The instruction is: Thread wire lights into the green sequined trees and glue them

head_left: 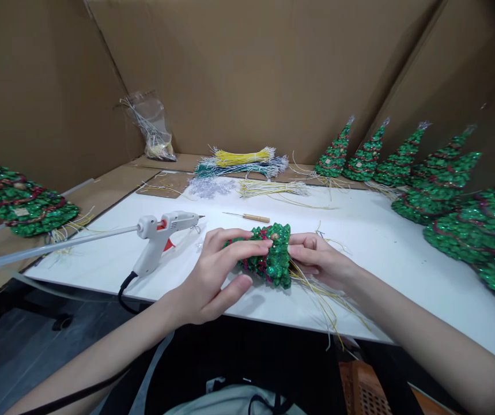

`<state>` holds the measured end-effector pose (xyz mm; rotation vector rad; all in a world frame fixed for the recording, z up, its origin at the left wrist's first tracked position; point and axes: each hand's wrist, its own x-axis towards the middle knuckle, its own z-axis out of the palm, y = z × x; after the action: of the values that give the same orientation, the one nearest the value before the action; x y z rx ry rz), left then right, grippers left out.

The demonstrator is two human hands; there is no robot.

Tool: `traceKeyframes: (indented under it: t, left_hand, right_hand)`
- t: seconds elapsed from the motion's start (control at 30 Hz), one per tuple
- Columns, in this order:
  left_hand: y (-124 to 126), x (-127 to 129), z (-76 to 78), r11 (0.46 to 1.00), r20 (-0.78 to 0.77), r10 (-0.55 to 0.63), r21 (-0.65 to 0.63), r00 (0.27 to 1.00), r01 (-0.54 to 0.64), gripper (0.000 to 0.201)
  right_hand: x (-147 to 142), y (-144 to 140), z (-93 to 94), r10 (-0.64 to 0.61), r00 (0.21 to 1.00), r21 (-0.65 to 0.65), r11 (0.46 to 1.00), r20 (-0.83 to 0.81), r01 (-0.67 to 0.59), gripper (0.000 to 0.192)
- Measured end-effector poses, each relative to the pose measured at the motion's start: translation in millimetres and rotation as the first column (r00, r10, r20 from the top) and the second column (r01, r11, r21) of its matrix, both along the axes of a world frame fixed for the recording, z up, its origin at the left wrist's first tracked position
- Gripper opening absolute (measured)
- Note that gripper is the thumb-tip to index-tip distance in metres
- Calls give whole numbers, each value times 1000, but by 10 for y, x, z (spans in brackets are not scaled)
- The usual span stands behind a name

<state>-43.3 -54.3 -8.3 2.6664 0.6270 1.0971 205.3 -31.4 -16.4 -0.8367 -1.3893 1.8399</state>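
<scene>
We see a white glue gun (161, 239) at nine o'clock, an awl (247, 217) at twelve, wire bundles (242, 161) beyond, finished trees (403, 161) at two.

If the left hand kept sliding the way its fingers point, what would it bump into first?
The left hand points right, its fingers already on the glittery green tree. Straight past that it would probably meet the right hand holding the tree's other side.
</scene>
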Motion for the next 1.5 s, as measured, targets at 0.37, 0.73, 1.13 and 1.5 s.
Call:
traceKeyframes:
  t: [0.37, 0.73, 1.13, 1.5]
  left_hand:
    - [-157, 145, 120, 928, -137, 181, 351, 974, -123, 36]
    - [-145, 107, 126, 933, -176, 151, 352, 973, -82, 42]
    - [-79, 61, 143, 954, -156, 139, 284, 978, -90, 43]
    - [747, 292, 319, 904, -458, 426, 237, 780, -355, 28]
  right_hand:
    - [-10, -8, -53, -28, 999, 14, 999, -27, 29, 36]
    - [-52, -31, -101, -38, 992, -26, 999, -118, 35, 37]
    - [-1, -7, -33, -35, 999, 14, 999, -9, 35, 39]
    - [132, 76, -8, 12, 998, 6, 1000, 58, -12, 36]
